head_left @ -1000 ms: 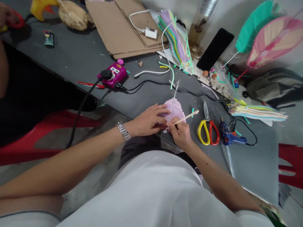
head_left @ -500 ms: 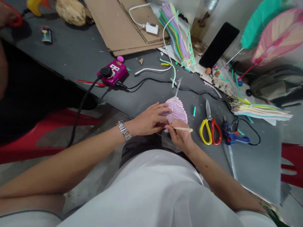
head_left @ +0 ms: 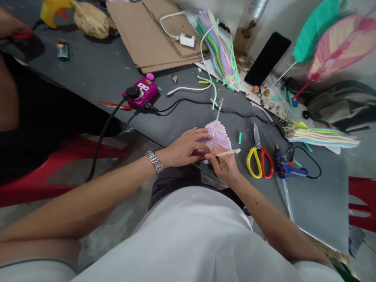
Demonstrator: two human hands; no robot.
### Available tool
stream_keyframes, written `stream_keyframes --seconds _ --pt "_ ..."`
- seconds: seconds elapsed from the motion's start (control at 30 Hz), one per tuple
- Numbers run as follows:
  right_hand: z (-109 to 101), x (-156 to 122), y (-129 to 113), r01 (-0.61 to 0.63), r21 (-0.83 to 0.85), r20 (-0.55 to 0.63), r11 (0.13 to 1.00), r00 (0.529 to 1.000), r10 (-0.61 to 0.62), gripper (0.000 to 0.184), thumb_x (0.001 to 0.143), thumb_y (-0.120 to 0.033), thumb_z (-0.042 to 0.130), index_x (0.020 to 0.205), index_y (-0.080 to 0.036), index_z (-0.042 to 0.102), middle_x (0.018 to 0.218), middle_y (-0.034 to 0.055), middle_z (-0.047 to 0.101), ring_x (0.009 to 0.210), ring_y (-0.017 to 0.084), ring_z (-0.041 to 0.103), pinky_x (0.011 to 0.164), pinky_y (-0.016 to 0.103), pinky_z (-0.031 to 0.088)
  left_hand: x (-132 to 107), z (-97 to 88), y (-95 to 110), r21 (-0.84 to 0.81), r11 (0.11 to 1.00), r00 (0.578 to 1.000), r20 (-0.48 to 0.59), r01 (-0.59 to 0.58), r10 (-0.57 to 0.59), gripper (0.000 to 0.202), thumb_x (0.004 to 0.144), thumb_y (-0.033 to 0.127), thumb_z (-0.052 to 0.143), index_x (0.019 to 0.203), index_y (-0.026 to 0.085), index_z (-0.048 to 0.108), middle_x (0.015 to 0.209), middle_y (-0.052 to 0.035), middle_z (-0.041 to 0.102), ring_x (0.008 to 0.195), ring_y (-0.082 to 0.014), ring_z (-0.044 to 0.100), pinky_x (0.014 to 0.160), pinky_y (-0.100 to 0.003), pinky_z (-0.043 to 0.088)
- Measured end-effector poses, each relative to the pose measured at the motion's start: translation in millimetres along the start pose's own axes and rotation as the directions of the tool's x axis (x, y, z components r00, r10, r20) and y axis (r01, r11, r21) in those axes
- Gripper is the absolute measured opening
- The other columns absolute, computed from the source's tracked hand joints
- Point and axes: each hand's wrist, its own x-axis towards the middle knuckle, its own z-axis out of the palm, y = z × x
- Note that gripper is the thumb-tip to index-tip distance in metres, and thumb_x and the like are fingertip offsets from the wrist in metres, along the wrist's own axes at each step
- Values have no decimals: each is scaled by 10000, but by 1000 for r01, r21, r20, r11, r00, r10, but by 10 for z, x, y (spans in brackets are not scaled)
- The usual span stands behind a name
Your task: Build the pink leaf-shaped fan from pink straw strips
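Observation:
A pale pink leaf shape made of pipe cleaners [head_left: 219, 135] lies near the table's front edge, with thin wire stems [head_left: 219, 109] sticking out of its far end. My left hand [head_left: 185, 148] rests on its left side, fingers stretched out and apart, fingertips touching it. At its near edge, my right hand [head_left: 225, 166] is closed, pinching a thin pale wooden stick [head_left: 228, 152] that points to the right. The right hand hides the leaf's near end. Scissors [head_left: 260, 156] with one yellow and one red handle lie to the right.
A blue glue gun [head_left: 289, 166] lies beyond the scissors. A purple power strip [head_left: 142, 93] with a black cord [head_left: 188, 100] sits at left. Further back are cardboard [head_left: 161, 43], pipe cleaner bundles [head_left: 219, 49], a black phone [head_left: 267, 58] and finished leaves [head_left: 337, 47]. Another person's hand [head_left: 13, 25] shows top left.
The stick in my right hand has tilted, its outer end slightly higher. My left hand stays on the leaf. The whole view has shifted a little.

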Motion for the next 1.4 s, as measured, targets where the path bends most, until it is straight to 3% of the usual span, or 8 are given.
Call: stream_keyframes --seconds 0.3,0.57,0.87,1.03,1.2,1.27,1.4 --pt "-43 -9 -9 -118 52 75 992 991 114 421 1086 -358 445 699 -219 536 645 -3 533 608 143 494 631 291 388 85 -45 85 52 998 1000 -12 19 -19 136 920 331 685 954 243 783 1450 -87 600 1507 -330 393 1249 -587 270" --pt "-54 -12 -3 -145 77 94 986 986 138 410 1084 -380 449 724 -217 556 679 12 566 652 156 531 656 299 402 234 -20 16 44 998 998 34 53 -55 182 885 412 747 934 237 754 1491 -83 556 1562 -357 283 1263 -649 138" --pt "-110 1 -27 -233 119 143 965 966 215 407 1070 -398 472 716 -216 557 673 2 547 635 146 512 642 291 403 297 -49 50 63 995 992 90 82 -87 139 835 344 792 882 222 743 1472 -90 544 1536 -386 300 1246 -693 117" --pt "-184 -18 -74 -326 167 187 930 937 295 322 1054 -359 502 787 -214 611 707 5 610 634 143 551 637 285 437 326 -70 65 94 994 992 107 55 -65 137 814 330 795 848 211 737 1439 -89 556 1508 -394 322 1230 -721 80" --pt "-403 -63 -80 -495 317 56 809 861 505 279 1059 -411 507 892 -226 632 781 10 657 678 154 626 638 285 505 329 -93 90 79 994 988 127 80 -90 60 803 271 788 831 224 764 1455 -85 538 1510 -409 313 1213 -758 51" --pt "-550 -68 -28 -507 299 -21 809 844 536 252 1050 -416 528 947 -226 657 822 23 673 696 164 638 641 301 517 331 -97 96 69 994 987 131 85 -94 23 798 248 785 801 233 767 1455 -73 536 1512 -415 311 1202 -777 46" --pt "-860 -65 190 -390 15 -112 921 914 389 178 1026 -340 568 1011 -231 707 917 57 714 809 205 670 745 363 534 344 -118 122 73 992 984 139 100 -109 14 799 248 783 799 239 773 1434 -76 546 1509 -410 328 1201 -778 70"
